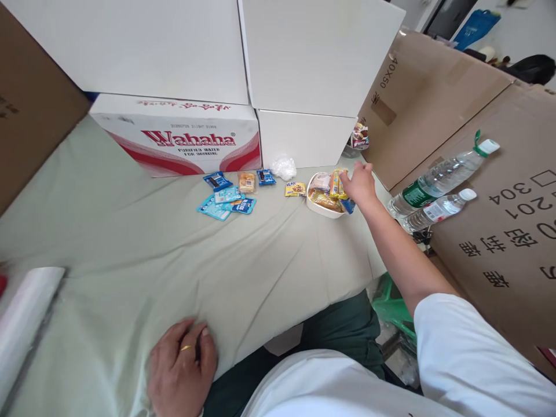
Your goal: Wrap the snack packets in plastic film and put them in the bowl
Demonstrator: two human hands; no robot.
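My left hand [183,366], with a gold ring on one finger, rests on the cloth near the front edge, its fingers loosely bent and holding nothing visible. Stretched out to the right, my right hand [361,184] is at the right side of a white bowl [325,212]. Its thumb overlaps a yellow snack packet [336,184] in the bowl, and its other fingers stand apart from the thumb. Also inside are a gold-wrapped snack [325,201], a pale packet [320,181] and a blue packet [348,205]. A small yellow packet [295,189] lies left of the bowl.
Light blue packets [214,207], dark blue packets [217,180], a wrapped cake [247,182] and crumpled clear plastic [284,168] lie before the Wahaha carton [186,139]. Two water bottles [434,184] stand at right by a large cardboard box [490,231]. A white roll [30,324] lies left.
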